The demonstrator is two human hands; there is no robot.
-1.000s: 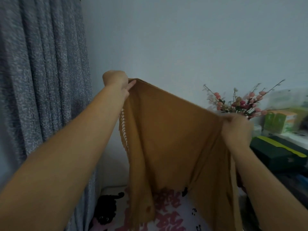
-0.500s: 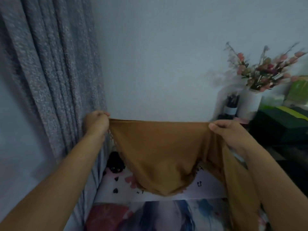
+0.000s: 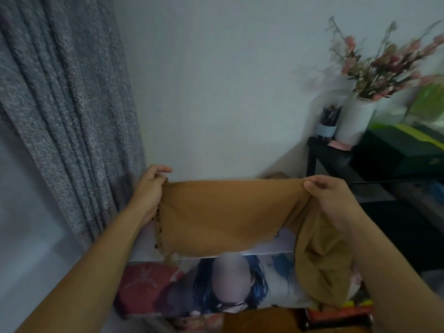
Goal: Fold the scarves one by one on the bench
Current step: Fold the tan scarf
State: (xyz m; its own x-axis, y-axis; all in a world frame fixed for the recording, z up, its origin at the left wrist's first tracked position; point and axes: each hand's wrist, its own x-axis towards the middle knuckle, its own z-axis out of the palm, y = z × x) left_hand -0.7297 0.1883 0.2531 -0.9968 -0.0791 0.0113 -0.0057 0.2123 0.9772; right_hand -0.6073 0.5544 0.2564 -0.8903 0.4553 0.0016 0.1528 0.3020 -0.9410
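Note:
A tan scarf with a fringed left edge hangs stretched between my two hands above the bench. My left hand pinches its upper left corner close to the curtain. My right hand grips the upper right corner, and the rest of the scarf trails down under that wrist in a bunched fold. The scarf's lower edge sags onto the bench's pale printed surface.
A grey speckled curtain hangs at the left. A printed cushion with blue and red lies in front of the bench. At the right stands a dark side table with a white vase of pink flowers and dark green boxes.
Both hands have come down from chest height with the scarf, lowering it toward the bench. The view has tilted downward and the scarf now sags between my hands.

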